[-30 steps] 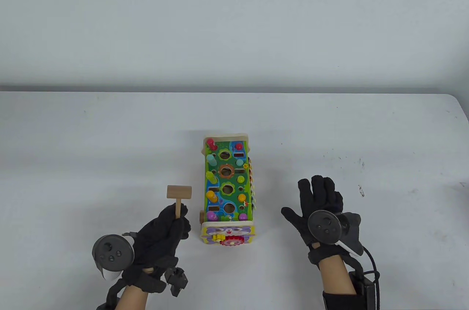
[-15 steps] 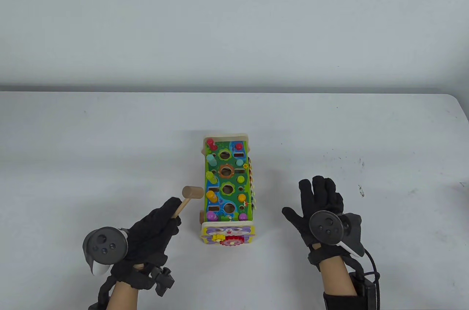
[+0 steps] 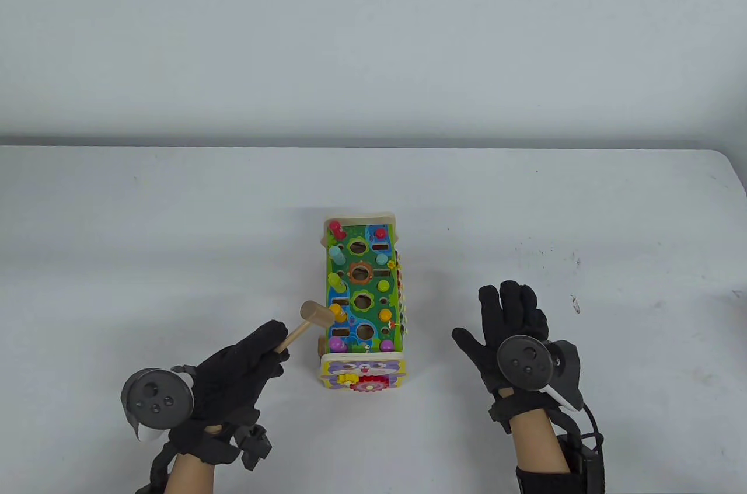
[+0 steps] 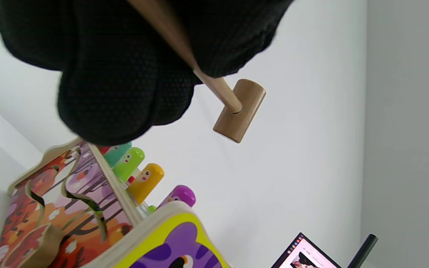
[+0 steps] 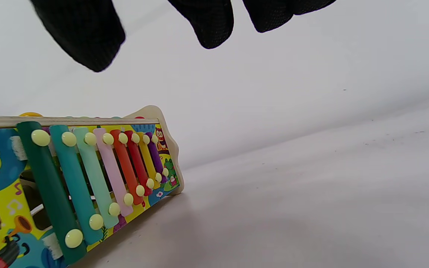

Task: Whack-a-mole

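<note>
A colourful wooden whack-a-mole toy box (image 3: pixel 362 301) stands mid-table, with coloured pegs raised along its left side: red, teal, green, yellow (image 3: pixel 337 313) and purple (image 3: pixel 337 344). My left hand (image 3: pixel 248 357) grips the handle of a small wooden hammer (image 3: pixel 315 314). The hammer head is over the box's left edge, beside the yellow peg. In the left wrist view the hammer head (image 4: pixel 240 111) hangs above the yellow peg (image 4: pixel 145 182) and purple peg (image 4: pixel 179 197). My right hand (image 3: pixel 505 322) rests flat and open on the table to the right of the box.
The box's right side carries a xylophone of coloured bars (image 5: pixel 99 175). Its near end shows a purple cat face with gears (image 3: pixel 362 377). A laptop screen (image 4: pixel 307 253) shows at the edge of the left wrist view.
My left hand has swung the hammer to the right and down, from upright left of the box to its head at the yellow peg. The right hand has barely moved.
</note>
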### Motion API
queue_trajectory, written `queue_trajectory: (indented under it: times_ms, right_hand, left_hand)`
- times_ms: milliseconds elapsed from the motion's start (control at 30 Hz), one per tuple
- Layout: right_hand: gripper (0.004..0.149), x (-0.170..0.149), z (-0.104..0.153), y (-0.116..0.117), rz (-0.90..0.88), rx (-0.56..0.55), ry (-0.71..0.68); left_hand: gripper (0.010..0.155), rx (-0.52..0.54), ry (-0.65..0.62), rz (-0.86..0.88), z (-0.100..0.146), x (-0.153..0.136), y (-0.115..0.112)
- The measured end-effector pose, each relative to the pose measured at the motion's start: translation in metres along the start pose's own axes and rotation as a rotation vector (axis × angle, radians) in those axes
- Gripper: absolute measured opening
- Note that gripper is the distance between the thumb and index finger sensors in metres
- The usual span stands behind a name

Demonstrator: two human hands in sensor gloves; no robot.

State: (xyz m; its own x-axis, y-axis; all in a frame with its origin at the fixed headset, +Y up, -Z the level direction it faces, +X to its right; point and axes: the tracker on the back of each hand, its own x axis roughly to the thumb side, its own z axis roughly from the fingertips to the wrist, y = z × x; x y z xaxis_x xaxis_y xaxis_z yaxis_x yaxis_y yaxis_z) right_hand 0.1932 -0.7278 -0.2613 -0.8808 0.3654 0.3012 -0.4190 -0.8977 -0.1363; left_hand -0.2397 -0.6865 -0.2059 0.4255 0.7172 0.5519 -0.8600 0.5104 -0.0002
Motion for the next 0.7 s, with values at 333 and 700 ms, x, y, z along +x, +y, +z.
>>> queue_trajectory:
  times_ms: [333,700]
  right_hand:
    - [0.078,-0.001,0.000,-0.001,-0.011,-0.003,0.010]
    - [0.078,0.000,0.000,-0.001,-0.014,-0.001,0.016]
  left_hand:
    - [0.049,-0.156,0.043,-0.053,-0.003,-0.002,-0.009]
    - [0.050,0.047,-0.014,-0.068,-0.001,-0.004,-0.006]
